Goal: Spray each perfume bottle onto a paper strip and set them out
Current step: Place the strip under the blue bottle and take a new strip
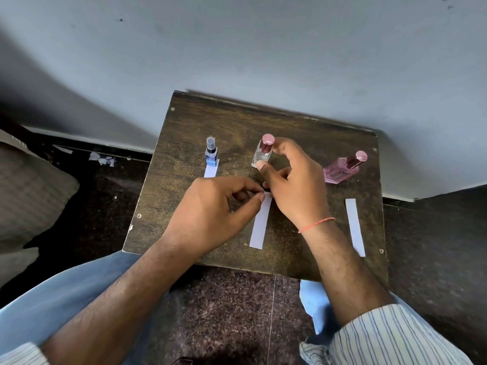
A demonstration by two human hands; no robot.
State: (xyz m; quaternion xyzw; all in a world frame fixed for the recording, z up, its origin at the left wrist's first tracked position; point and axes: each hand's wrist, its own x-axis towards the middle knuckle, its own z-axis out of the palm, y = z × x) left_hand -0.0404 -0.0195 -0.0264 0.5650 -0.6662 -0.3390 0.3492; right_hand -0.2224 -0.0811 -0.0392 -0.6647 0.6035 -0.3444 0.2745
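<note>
On a small dark wooden table [303, 248] stand three perfume bottles. A blue bottle with a clear cap [211, 153] stands on the far end of a white paper strip [210, 171] at the left. My right hand [290, 185] grips a small clear bottle with a pink cap [263, 152], upright, at the middle. My left hand [218, 209] pinches the far end of a second white strip [260, 224] lying in front of that bottle. A pink bottle with a pink cap [342, 168] stands at the right, and a third strip [355, 226] lies alone in front of it.
The table stands against a pale grey wall [237, 48]. A dark speckled floor surrounds it, with torn paper scraps [101, 158] at the back left. A grey cushion [29, 196] lies at the far left. My knees in light blue trousers sit under the table's near edge.
</note>
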